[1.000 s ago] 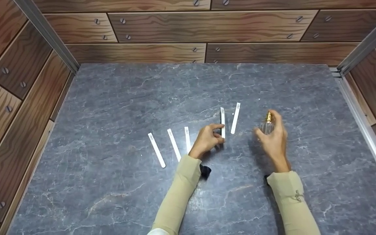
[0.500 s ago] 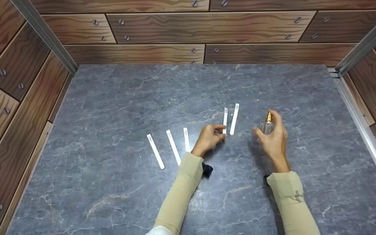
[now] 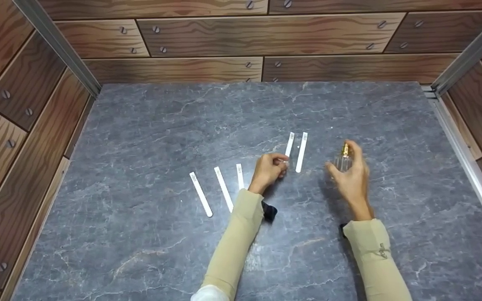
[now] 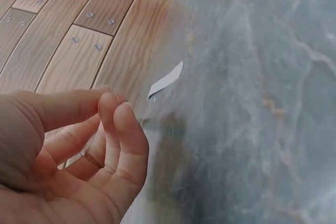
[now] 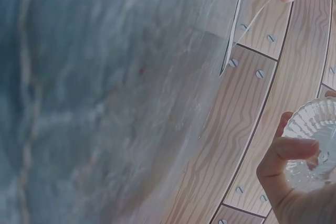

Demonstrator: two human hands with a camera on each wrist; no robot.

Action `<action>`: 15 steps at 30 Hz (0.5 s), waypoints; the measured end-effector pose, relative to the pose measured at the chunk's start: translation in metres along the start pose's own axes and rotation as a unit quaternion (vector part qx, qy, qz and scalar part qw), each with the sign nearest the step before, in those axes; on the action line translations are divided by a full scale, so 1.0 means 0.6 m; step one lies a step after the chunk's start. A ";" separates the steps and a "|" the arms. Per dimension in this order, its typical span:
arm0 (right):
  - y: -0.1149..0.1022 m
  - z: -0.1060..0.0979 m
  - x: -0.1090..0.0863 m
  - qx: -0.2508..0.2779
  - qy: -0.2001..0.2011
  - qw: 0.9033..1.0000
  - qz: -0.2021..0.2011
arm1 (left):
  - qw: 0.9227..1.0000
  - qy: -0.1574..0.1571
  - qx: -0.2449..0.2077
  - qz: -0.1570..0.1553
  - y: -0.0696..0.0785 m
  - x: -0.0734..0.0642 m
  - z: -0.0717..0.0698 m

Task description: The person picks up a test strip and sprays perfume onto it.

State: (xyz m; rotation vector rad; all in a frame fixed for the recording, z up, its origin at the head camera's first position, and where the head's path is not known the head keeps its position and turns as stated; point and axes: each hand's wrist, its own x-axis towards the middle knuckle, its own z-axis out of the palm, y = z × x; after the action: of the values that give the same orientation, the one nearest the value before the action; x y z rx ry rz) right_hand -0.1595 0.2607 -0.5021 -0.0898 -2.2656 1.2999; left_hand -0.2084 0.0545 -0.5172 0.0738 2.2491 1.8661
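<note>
My left hand (image 3: 268,170) pinches the near end of a white paper test strip (image 3: 290,143) between thumb and fingers. The strip slants away from me, with small print at its far end. Just to its right lies a second test strip (image 3: 302,153), almost parallel. In my right hand (image 3: 355,179) is a clear ribbed glass perfume bottle (image 3: 341,163) with a gold spray top (image 3: 345,149). The forefinger lies at that top and the thumb at the bottle's left side. From the right wrist view, the bottle's fluted round base (image 5: 310,135) faces the camera.
Three more strips lie to the left: one farthest left (image 3: 201,194), a middle one (image 3: 223,188) and one partly hidden by my left arm (image 3: 240,174). The grey marbled table (image 3: 140,234) is bordered by wood-print walls (image 3: 207,35) and metal rails.
My left hand has shifted the pinched strip slightly away and to the right, turning it nearly parallel with the strip beside it. My right hand and the perfume bottle have stayed about still.
</note>
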 end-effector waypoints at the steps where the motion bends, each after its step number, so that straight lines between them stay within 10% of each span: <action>1: 0.000 0.001 -0.001 0.000 0.000 1.000 0.001 | 1.000 -0.003 -0.004 -0.010 0.000 0.000 -0.001; 7: -0.005 0.001 0.002 -0.005 -0.002 1.000 0.005 | 0.994 -0.067 0.004 -0.083 0.007 -0.013 -0.019; 15: -0.007 0.001 0.004 -0.006 0.001 1.000 -0.005 | 0.995 -0.073 0.068 -0.030 0.006 -0.035 -0.041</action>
State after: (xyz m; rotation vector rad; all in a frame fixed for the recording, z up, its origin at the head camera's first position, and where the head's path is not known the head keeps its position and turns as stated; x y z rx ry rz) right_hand -0.1609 0.2587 -0.4977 -0.0828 -2.2695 1.2814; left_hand -0.1930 0.0277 -0.5065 0.1581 2.2494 1.6207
